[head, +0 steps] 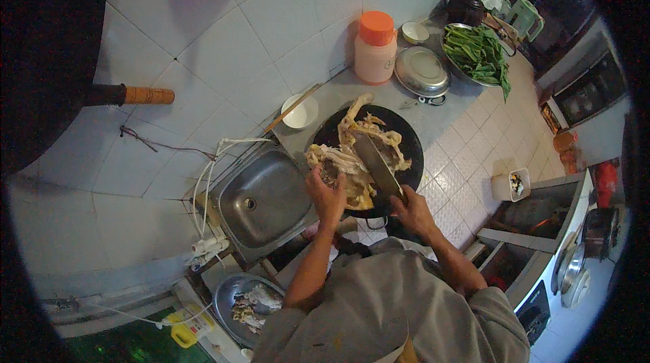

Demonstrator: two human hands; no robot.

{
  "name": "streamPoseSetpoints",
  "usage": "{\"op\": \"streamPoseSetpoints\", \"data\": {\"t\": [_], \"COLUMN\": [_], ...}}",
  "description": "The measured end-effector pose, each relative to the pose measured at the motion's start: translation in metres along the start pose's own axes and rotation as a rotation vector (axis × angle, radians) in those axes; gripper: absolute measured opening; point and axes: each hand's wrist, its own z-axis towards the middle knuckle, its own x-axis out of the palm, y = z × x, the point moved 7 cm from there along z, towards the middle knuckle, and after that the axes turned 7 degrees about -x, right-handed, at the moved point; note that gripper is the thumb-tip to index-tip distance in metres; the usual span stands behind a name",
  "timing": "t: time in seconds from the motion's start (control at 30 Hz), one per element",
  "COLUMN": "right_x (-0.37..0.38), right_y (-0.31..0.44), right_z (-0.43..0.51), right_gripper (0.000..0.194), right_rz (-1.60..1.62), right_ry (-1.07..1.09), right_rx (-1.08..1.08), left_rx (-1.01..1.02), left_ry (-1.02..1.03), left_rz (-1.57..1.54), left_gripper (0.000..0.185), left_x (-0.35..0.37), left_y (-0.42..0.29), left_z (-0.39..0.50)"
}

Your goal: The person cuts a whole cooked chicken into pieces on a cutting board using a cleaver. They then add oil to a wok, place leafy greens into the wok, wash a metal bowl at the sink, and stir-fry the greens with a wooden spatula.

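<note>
Pale, yellowish poultry, apparently a chicken opened up, lies across a round black pan (pixel 414 180) on the counter. My left hand (pixel 327 198) grips the near left part of the bird (pixel 355 188), fingers and thumb pressed into it. In my right hand (pixel 415 213) is the handle of a wide-bladed cleaver (pixel 377 165). Its blade points away from me and rests on or just above the meat, between the left part and the part with a leg raised toward the wall. Whether the blade has cut through cannot be seen.
Left of the pan is a steel sink (pixel 264 200); a white bowl (pixel 299 112) with a stick across it stands behind. An orange-lidded flask (pixel 376 48), a lidded steel pan (pixel 422 71) and leafy greens (pixel 475 53) stand farther right. A metal basin (pixel 223 297) holds more meat.
</note>
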Motion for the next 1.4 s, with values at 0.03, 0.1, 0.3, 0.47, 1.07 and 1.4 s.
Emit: {"op": "streamPoseSetpoints", "data": {"t": [0.03, 0.1, 0.3, 0.47, 1.07, 1.4], "right_x": [-0.001, 0.000, 0.006, -0.004, -0.014, -0.025], "right_y": [-0.002, 0.008, 0.034, 0.037, 0.006, 0.009], "right_z": [0.001, 0.004, -0.001, -0.002, -0.006, -0.009], "right_gripper": [0.023, 0.021, 0.018, 0.019, 0.029, 0.029], "right_rz": [-0.063, -0.153, -0.229, -0.186, -0.176, -0.186], "right_ry": [0.009, 0.043, 0.220, 0.253, 0.139, 0.130], "right_rx": [0.049, -0.017, -0.101, -0.105, 0.004, -0.062], "left_rx": [-0.028, -0.048, -0.228, -0.327, -0.207, -0.438], "left_ry": [0.018, 0.035, 0.176, 0.274, 0.272, 0.440], "left_rz": [0.047, 0.119, -0.228, -0.250, -0.043, -0.767], "left_gripper": [0.075, 0.079, 0.086, 0.085, 0.066, 0.062], "left_x": [0.004, 0.013, 0.037, 0.039, 0.014, 0.041], "left_y": [-0.005, -0.012, 0.020, 0.051, 0.041, 0.033], "left_z": [-0.006, -0.012, 0.015, 0.011, 0.018, -0.014]}}
